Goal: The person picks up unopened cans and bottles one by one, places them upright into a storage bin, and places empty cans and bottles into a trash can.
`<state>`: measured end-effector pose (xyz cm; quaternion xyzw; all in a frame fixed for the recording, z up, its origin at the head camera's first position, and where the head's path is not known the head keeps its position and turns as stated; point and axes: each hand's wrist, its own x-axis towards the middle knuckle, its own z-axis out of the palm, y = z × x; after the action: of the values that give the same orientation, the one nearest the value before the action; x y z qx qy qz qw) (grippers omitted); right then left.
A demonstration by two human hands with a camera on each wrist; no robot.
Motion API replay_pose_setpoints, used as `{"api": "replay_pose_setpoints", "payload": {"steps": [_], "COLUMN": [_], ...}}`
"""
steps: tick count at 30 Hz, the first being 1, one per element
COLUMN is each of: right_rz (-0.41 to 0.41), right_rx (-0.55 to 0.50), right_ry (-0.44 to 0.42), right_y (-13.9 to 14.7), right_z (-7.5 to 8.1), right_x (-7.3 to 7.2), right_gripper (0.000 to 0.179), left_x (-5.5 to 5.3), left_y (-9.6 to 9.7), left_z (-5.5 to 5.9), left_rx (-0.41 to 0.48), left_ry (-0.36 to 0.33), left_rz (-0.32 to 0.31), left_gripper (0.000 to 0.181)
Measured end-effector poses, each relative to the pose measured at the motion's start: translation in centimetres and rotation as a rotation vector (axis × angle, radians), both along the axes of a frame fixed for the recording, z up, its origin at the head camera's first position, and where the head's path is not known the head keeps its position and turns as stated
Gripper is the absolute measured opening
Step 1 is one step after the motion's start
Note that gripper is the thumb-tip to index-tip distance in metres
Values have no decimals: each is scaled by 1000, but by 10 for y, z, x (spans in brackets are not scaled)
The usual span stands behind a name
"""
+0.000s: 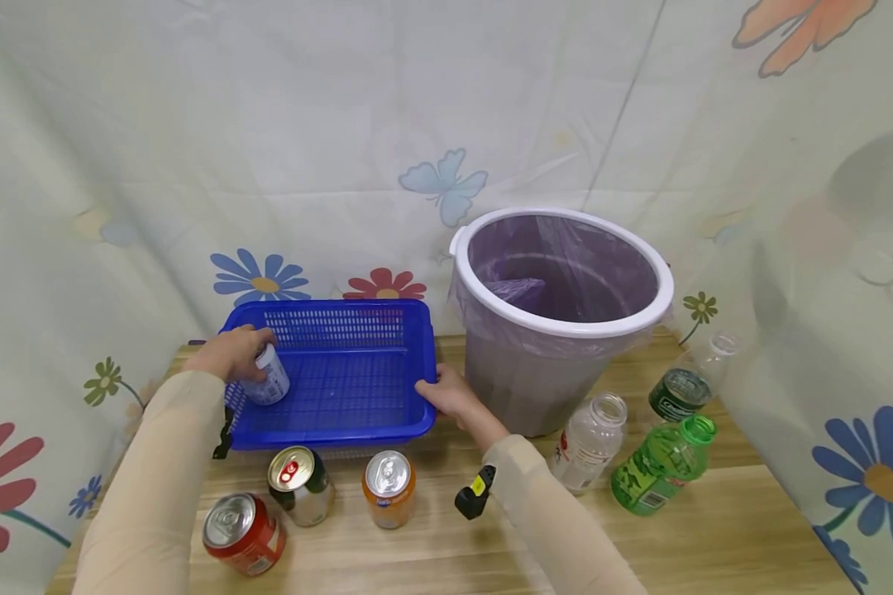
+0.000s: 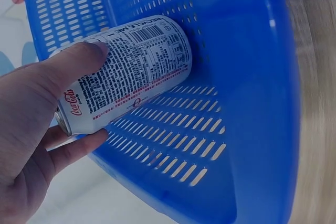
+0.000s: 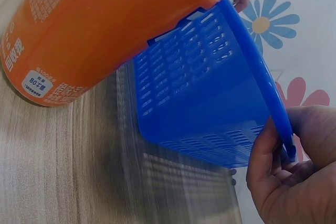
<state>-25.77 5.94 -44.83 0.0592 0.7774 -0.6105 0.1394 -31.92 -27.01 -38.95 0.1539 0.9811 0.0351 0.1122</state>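
- The white can (image 1: 271, 382) sits in my left hand (image 1: 232, 351), inside the left end of the basket (image 1: 350, 384); my right hand (image 1: 454, 397) is well apart from it, at the basket's right end.
- The basket lies between my hands on the worktop (image 1: 357, 566).
- The can's long axis is near upright with a slight tilt; its silver-rimmed end is by my palm and the other end points down into the basket. I cannot tell whether it touches the basket's floor.
- The basket's long axis runs left to right, its open side facing up.
- My left hand grips the can, parted only by its width: thumb on the printed side, fingers round the other.
- My right hand is nearly closed, pinching the basket's right rim between thumb and curled fingers.
- In front of the basket stand the red can (image 1: 245, 537), the green can (image 1: 303, 489) and the orange can (image 1: 389, 492).
- Right of the basket is the lined bin (image 1: 532, 380); near it stand a clear bottle (image 1: 586, 448), a green bottle (image 1: 658, 469) and a dark-labelled bottle (image 1: 680, 392).
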Motion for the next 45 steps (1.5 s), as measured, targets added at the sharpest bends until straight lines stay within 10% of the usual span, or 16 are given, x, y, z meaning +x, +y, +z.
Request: {"api": "replay_pose_setpoints", "payload": {"steps": [45], "right_rz": [-16], "right_rx": [36], "right_ry": [14], "right_y": [1], "right_z": [0], "right_x": [1], "right_gripper": [29], "left_x": [-23], "left_y": [15], "left_z": [-4], "left_rx": [-48], "left_ry": [146], "left_rz": [72], "left_gripper": [65]}}
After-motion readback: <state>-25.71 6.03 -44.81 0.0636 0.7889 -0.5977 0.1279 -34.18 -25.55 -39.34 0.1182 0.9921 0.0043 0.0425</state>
